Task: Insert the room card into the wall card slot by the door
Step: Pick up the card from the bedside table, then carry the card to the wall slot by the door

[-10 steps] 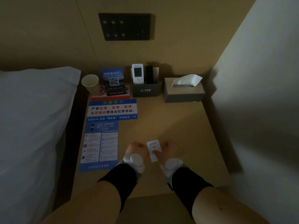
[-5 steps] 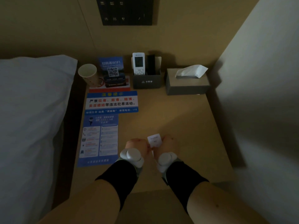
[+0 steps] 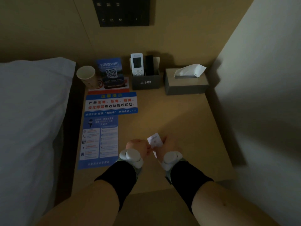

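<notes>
A small white room card (image 3: 155, 140) stands tilted between my two hands, low over the front of a wooden bedside table (image 3: 179, 121). My right hand (image 3: 167, 145) is closed around the card's right edge. My left hand (image 3: 138, 145) is curled beside it, its fingertips touching the card's lower left edge. Both wrists wear white round devices over black sleeves. No card slot or door is in view; a dark switch panel (image 3: 123, 12) hangs on the wall above the table.
At the table's back stand a paper cup (image 3: 87, 76), a blue WiFi sign (image 3: 110, 72), a grey holder with remotes (image 3: 145, 74) and a tissue box (image 3: 185, 80). Blue notices (image 3: 110, 103) lie on the left. A white pillow (image 3: 32, 103) is left, a white wall (image 3: 263, 79) right.
The card lay flat on the table a second ago; now it is lifted and tilted between both hands. My hands have drawn closer together. The view shifted down slightly.
</notes>
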{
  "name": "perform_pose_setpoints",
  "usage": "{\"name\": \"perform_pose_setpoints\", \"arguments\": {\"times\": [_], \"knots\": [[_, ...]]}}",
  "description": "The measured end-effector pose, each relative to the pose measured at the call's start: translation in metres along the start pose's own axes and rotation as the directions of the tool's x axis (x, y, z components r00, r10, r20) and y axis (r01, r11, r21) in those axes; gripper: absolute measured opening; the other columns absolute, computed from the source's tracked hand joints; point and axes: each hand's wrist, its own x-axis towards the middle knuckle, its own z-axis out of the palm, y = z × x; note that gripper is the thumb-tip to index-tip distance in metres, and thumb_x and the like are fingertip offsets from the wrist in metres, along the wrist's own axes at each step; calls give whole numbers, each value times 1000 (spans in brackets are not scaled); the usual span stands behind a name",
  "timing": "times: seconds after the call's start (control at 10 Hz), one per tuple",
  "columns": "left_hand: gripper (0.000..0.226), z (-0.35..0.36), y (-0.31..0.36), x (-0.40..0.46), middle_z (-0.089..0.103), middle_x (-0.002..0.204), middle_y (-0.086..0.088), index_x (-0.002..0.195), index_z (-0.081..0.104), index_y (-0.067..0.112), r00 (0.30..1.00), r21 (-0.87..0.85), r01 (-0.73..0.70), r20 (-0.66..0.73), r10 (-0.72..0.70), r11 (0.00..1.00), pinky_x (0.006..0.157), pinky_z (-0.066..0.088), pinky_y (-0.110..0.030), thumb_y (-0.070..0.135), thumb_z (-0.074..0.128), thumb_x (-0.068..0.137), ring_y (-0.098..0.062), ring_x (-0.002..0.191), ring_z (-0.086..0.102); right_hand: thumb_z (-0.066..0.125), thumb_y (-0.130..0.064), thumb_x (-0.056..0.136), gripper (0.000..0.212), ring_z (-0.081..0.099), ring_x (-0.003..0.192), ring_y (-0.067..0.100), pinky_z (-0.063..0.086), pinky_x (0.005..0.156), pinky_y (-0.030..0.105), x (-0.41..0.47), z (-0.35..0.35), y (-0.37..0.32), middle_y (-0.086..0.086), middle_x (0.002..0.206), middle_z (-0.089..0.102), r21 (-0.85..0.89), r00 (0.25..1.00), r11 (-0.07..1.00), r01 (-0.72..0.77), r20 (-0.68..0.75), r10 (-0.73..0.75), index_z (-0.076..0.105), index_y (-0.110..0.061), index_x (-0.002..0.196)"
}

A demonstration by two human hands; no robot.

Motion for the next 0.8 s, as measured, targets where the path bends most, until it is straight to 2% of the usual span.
{"name": "perform_pose_setpoints", "arguments": {"times": [0.1, 0.2, 0.3, 0.4, 0.5, 0.6, 0.7, 0.8], "knots": [[32, 7, 2, -2, 70, 122, -13, 122, 66, 9, 993, -327, 98, -29, -113, 940, 97, 51, -39, 24, 50, 99, -29, 112, 64, 72, -48, 86, 39, 65, 86, 27, 55, 88, 41, -8, -2, -4, 6, 90, 69, 144, 1000, 989, 11, -22, -8, 60, -11, 91], [44, 4, 15, -17, 69, 113, -27, 116, 62, -10, 963, -879, 175, 58, -265, 443, 92, 54, -46, 30, 57, 97, -38, 102, 69, 70, -42, 90, 33, 61, 76, 26, 51, 77, 35, -13, -13, -13, 5, 76, 61, 111, 998, 993, 50, -33, -47, 54, -17, 76], [51, -15, 21, -25, 75, 96, -19, 110, 65, -3, 970, -955, 129, 64, -236, 268, 81, 60, -46, 45, 60, 94, -30, 80, 74, 69, -20, 87, 4, 68, 90, 30, 49, 76, 31, -19, -23, -27, 8, 94, 73, 21, 994, 997, 71, -84, -69, 68, -17, 88], [51, -38, 29, -33, 77, 68, -15, 92, 69, -3, 958, -965, 146, 84, -273, 216, 55, 63, -38, 48, 66, 87, -26, 58, 75, 67, -13, 85, 8, 68, 96, 29, 52, 87, 38, -31, -38, -45, 7, 99, 75, 4, 984, 992, 124, -130, -123, 73, -15, 90], [36, -58, 39, -46, 74, 61, -11, 93, 65, -4, 963, -958, 171, 113, -244, 229, 46, 58, -28, 32, 62, 94, -18, 42, 69, 70, -14, 83, 9, 64, 100, 29, 50, 92, 45, -44, -55, -57, 5, 101, 73, 22, 970, 983, 184, -165, -178, 74, -16, 91], [17, -74, 45, -63, 69, 73, -12, 96, 62, -1, 968, -954, 140, 77, -238, 263, 49, 53, -25, 15, 57, 95, -13, 36, 65, 69, -16, 84, 9, 59, 104, 29, 47, 91, 44, -59, -70, -66, 6, 106, 68, -26, 944, 962, 271, -190, -271, 73, -16, 93], [14, -89, 51, -86, 67, 71, -10, 87, 61, 5, 970, -953, 53, -21, -241, 299, 40, 48, -20, 12, 55, 97, -10, 34, 62, 65, -7, 80, 20, 53, 109, 29, 46, 91, 45, -81, -89, -75, 6, 115, 62, -27, 907, 937, 349, -240, -345, 71, -18, 96], [13, -111, 57, -109, 68, 69, -11, 90, 59, 6, 969, -949, -6, -83, -231, 314, 36, 45, -18, 9, 51, 99, -11, 35, 62, 67, -2, 79, 32, 51, 115, 29, 45, 95, 45, -98, -110, -82, 7, 123, 61, 104, 871, 912, 398, -356, -339, 70, -16, 108]]}}
